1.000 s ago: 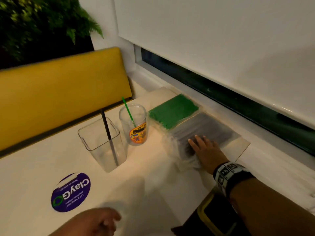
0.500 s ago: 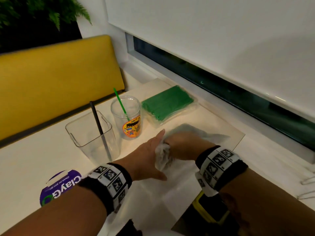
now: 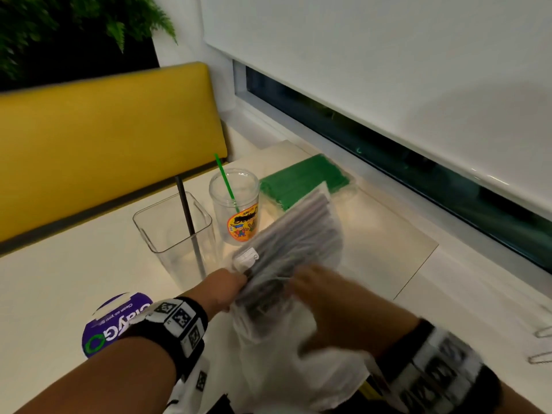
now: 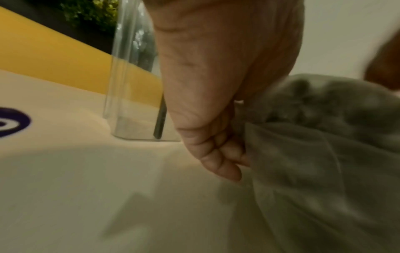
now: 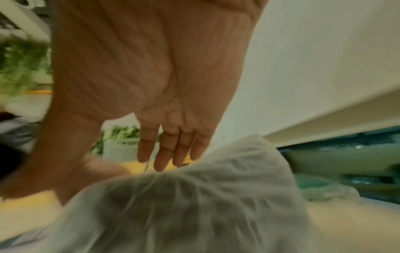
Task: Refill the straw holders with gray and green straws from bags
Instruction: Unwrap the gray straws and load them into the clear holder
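Observation:
A clear bag of gray straws is raised off the white table, tilted with its far end up. My left hand pinches the bag's near end; the left wrist view shows its fingers curled into the plastic. My right hand is blurred over the bag, and in the right wrist view its fingers are straight above the crumpled plastic. A square clear holder has one dark straw. A round printed cup has one green straw. The bag of green straws lies behind.
A yellow seat back runs along the table's far side. A purple round sticker is on the table by my left wrist. The window sill and a lowered blind are to the right, with metal clips on the sill.
The gray straw bag has come up off the table and now tilts toward the holders. My left hand has taken hold of its near end, and my right hand has shifted nearer.

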Demonstrator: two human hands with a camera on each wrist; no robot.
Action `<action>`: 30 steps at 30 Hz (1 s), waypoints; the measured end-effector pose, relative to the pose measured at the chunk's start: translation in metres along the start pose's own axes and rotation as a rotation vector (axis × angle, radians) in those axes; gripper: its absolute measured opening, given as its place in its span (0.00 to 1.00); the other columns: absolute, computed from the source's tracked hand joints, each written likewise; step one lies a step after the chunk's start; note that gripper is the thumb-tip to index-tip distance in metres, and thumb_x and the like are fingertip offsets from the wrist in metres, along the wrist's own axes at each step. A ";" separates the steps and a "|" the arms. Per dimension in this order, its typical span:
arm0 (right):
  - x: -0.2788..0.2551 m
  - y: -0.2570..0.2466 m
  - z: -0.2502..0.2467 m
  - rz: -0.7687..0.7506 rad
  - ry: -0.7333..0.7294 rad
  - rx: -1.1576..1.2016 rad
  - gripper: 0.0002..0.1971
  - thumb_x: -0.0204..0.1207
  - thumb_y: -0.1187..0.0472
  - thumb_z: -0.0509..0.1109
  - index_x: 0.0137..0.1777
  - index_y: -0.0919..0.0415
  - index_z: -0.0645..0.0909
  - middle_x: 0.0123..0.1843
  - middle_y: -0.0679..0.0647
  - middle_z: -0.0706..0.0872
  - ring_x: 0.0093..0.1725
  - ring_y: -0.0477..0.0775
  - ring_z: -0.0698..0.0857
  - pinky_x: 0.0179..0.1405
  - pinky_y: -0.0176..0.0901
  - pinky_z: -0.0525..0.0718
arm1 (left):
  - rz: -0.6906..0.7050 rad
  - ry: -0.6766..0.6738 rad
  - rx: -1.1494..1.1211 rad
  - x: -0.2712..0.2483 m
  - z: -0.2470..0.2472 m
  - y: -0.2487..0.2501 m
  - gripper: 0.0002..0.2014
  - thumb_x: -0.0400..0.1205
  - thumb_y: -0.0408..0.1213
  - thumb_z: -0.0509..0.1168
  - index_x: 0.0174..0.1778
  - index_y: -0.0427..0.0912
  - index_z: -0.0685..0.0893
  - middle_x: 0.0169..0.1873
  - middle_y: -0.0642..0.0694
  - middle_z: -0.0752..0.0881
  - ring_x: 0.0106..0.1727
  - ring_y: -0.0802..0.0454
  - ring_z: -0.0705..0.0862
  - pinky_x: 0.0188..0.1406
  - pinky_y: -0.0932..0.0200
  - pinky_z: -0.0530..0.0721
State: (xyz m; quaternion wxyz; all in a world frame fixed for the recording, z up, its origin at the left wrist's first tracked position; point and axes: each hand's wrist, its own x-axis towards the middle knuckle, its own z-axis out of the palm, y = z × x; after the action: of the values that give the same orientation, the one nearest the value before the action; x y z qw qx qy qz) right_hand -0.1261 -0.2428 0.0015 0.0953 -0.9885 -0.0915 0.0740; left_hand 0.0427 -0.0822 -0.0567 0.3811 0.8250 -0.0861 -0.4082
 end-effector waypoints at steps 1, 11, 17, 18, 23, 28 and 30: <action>-0.017 -0.005 0.019 -0.028 -0.109 -0.042 0.36 0.62 0.32 0.71 0.66 0.51 0.72 0.62 0.49 0.77 0.58 0.48 0.75 0.59 0.42 0.74 | -0.043 -0.005 0.016 0.003 -0.001 -0.004 0.18 0.85 0.46 0.60 0.61 0.35 0.82 0.56 0.32 0.87 0.54 0.35 0.87 0.52 0.43 0.90; -0.044 -0.003 0.094 -0.050 -0.301 -0.151 0.15 0.81 0.58 0.54 0.63 0.56 0.77 0.62 0.55 0.82 0.56 0.59 0.86 0.44 0.53 0.89 | -0.099 -0.044 0.717 -0.007 -0.014 0.003 0.17 0.84 0.43 0.57 0.44 0.34 0.86 0.30 0.44 0.92 0.32 0.49 0.92 0.37 0.58 0.91; -0.001 0.004 0.029 0.038 -0.307 0.087 0.16 0.83 0.64 0.60 0.66 0.63 0.83 0.65 0.62 0.85 0.64 0.62 0.83 0.70 0.53 0.77 | 0.366 0.237 1.033 -0.028 -0.006 0.045 0.18 0.83 0.56 0.57 0.49 0.47 0.85 0.42 0.48 0.85 0.46 0.47 0.86 0.45 0.53 0.83; 0.012 0.003 0.020 0.088 -0.281 0.128 0.15 0.83 0.66 0.61 0.65 0.63 0.83 0.63 0.62 0.86 0.62 0.62 0.83 0.68 0.54 0.79 | 0.441 0.133 0.886 -0.031 -0.002 0.050 0.21 0.81 0.63 0.56 0.46 0.48 0.83 0.41 0.49 0.85 0.44 0.49 0.85 0.45 0.53 0.83; 0.054 -0.002 -0.023 0.105 -0.188 0.175 0.12 0.80 0.65 0.67 0.60 0.70 0.83 0.58 0.67 0.86 0.56 0.65 0.85 0.53 0.51 0.81 | 0.529 -0.292 0.489 -0.049 0.002 0.062 0.34 0.63 0.63 0.76 0.62 0.54 0.74 0.51 0.56 0.84 0.52 0.55 0.85 0.53 0.54 0.84; 0.055 0.005 -0.053 0.116 0.017 0.258 0.13 0.73 0.47 0.71 0.45 0.57 0.85 0.42 0.52 0.88 0.42 0.51 0.83 0.40 0.46 0.75 | 0.650 -0.014 0.548 -0.043 -0.008 0.060 0.17 0.72 0.38 0.78 0.46 0.50 0.75 0.40 0.56 0.80 0.43 0.54 0.80 0.35 0.64 0.73; 0.049 0.012 -0.060 0.170 0.077 0.260 0.08 0.74 0.51 0.75 0.46 0.53 0.87 0.41 0.46 0.88 0.41 0.46 0.83 0.41 0.43 0.77 | 0.651 0.008 0.421 -0.043 -0.013 0.059 0.13 0.72 0.39 0.80 0.41 0.50 0.81 0.33 0.56 0.81 0.35 0.56 0.79 0.33 0.64 0.74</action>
State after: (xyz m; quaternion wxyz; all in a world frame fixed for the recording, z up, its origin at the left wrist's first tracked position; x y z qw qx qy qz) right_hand -0.0663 -0.2556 0.0510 0.2191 -0.9741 0.0064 0.0550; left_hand 0.0344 -0.0966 0.0161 0.3134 0.8163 -0.4240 -0.2358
